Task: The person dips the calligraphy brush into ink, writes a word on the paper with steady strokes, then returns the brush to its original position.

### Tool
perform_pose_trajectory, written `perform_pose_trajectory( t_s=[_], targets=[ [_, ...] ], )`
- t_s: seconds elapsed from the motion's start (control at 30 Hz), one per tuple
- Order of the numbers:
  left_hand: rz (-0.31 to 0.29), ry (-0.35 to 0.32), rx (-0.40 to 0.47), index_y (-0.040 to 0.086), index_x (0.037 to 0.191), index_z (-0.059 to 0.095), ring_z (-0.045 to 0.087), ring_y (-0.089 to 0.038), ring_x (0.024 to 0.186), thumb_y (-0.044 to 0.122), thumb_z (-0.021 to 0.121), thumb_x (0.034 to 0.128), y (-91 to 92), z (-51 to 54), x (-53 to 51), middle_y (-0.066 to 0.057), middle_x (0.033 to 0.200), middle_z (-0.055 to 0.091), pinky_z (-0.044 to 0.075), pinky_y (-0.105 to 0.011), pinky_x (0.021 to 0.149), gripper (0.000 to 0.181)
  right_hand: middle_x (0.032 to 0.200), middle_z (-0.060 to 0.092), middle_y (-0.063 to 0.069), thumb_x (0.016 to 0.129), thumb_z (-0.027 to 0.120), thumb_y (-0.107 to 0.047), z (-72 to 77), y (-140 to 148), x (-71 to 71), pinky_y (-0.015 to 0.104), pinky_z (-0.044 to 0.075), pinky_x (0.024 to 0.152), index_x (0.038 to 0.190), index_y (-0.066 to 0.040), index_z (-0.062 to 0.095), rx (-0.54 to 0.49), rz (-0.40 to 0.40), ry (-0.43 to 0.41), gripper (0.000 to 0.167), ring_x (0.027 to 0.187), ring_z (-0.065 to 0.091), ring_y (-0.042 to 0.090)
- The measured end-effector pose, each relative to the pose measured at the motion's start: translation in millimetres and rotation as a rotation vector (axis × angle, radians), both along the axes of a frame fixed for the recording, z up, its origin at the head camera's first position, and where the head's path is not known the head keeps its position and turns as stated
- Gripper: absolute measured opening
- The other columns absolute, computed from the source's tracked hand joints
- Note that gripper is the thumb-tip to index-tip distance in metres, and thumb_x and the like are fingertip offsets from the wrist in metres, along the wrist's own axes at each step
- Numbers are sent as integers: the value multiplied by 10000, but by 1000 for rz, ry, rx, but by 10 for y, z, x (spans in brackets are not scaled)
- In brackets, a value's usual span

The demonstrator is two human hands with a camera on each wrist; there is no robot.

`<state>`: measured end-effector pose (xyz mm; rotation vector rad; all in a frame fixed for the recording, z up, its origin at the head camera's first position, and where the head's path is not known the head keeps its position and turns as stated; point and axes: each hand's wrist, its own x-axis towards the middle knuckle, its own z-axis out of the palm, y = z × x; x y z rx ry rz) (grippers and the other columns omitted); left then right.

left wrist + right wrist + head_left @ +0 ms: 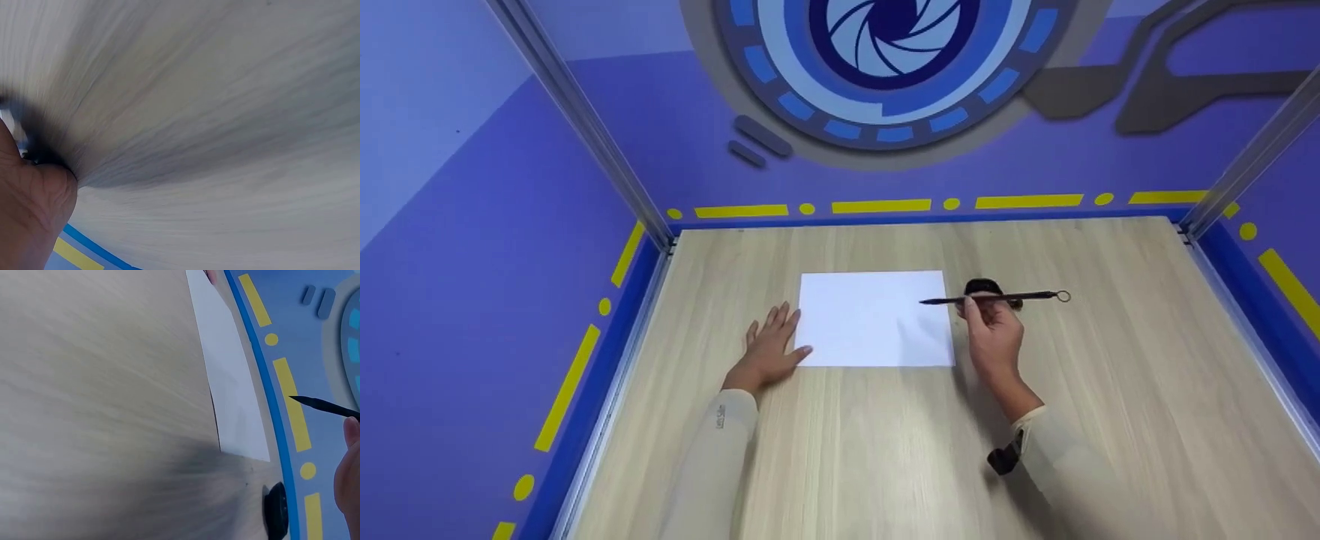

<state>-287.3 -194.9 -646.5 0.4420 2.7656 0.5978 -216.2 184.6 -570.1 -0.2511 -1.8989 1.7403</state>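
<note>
A white sheet of paper (870, 319) lies flat on the wooden table. The left hand (772, 352) rests at its left edge, fingers spread, thumb on the lower left corner. Above the paper's right edge, the right hand (994, 337) pinches a dark brush (1027, 297), its pointed tip toward the left over the sheet. A small black object (982, 286) stands on the table behind the right hand, partly hidden. In the right wrist view the paper (230, 382), the brush (320, 405) and the black object (275, 512) show. The left wrist view shows part of the left hand (34, 208).
The wooden table (870, 450) is bounded by purple-blue panels with yellow dashes at the back (881, 205) and both sides. Metal posts stand at the two back corners. A black strap device (1006, 456) sits at the right wrist.
</note>
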Motion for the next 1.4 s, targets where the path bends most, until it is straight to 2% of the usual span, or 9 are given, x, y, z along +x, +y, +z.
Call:
perform_pose_trajectory(
  t_s=[0.17, 0.33, 0.43, 0.67, 0.77, 1.0, 1.1, 1.23, 1.4],
  targets=[
    [0, 2, 9, 187, 1729, 189, 7, -333, 1716, 582, 519, 1066, -8, -7, 0, -77, 1836, 43, -36, -655, 1350, 839, 1000, 760, 326, 1016, 673, 15, -9, -203, -64, 142, 618, 782, 1059, 117, 701, -9, 25, -8, 115, 854, 792, 186],
    [0, -9, 4, 193, 1729, 184, 5, -324, 1717, 584, 518, 1066, 0, -4, -7, -71, 1836, 40, -40, -649, 1353, 839, 983, 763, 341, 1006, 675, 37, -151, -406, -230, 161, 626, 779, 1060, 136, 706, -19, 62, -2, 117, 906, 789, 413],
    [0, -9, 1, 206, 1731, 176, -3, -315, 1718, 593, 516, 1064, 9, 8, -12, -59, 1836, 31, -43, -636, 1357, 842, 997, 768, 332, 1005, 696, 14, -244, -520, -351, 159, 625, 786, 1074, 128, 725, -31, 100, 9, 137, 946, 772, 487],
    [7, -12, -1, 229, 1732, 169, -19, -307, 1718, 604, 515, 1062, 0, -21, -11, -36, 1838, 16, -43, -636, 1358, 842, 986, 802, 192, 1008, 738, -94, -314, -805, -538, 157, 605, 778, 1054, -10, 783, 4, 182, 2, 106, 901, 780, 292],
    [19, -18, -11, 249, 1733, 154, -33, -292, 1719, 613, 510, 1061, -3, -37, -14, -15, 1838, 3, -49, -623, 1362, 844, 994, 806, 164, 1014, 731, -115, -321, -927, -626, 165, 606, 784, 1054, -33, 783, 34, 211, -20, 105, 908, 783, 251],
    [22, -35, -23, 275, 1734, 133, -54, -271, 1718, 623, 513, 1060, 8, -31, -26, 10, 1837, -21, -60, -610, 1365, 849, 1025, 809, 179, 1021, 704, -103, -377, -1141, -815, 218, 632, 818, 1066, -3, 756, 25, 249, -70, 121, 943, 798, 257],
    [19, -29, -19, 262, 1734, 141, -48, -278, 1718, 611, 513, 1064, 3, -11, -26, -2, 1838, -13, -59, -615, 1363, 842, 1041, 812, 163, 1029, 696, -124, -392, -1198, -868, 246, 635, 834, 1085, -18, 755, 64, 256, -100, 134, 955, 797, 238],
    [11, -19, 10, 229, 1731, 180, -13, -306, 1718, 574, 531, 1067, -7, 11, -25, -37, 1838, 24, -37, -638, 1356, 826, 1048, 812, 111, 1046, 680, -162, -407, -1242, -914, 273, 630, 841, 1108, -57, 758, 142, 259, -137, 145, 961, 784, 197],
    [3, -32, 15, 212, 1731, 180, -9, -319, 1717, 557, 536, 1068, -5, 13, -29, -51, 1838, 25, -34, -648, 1351, 828, 1059, 808, 91, 1053, 679, -187, -421, -1280, -946, 304, 628, 855, 1124, -69, 758, 154, 275, -159, 158, 974, 774, 185]
  ],
)
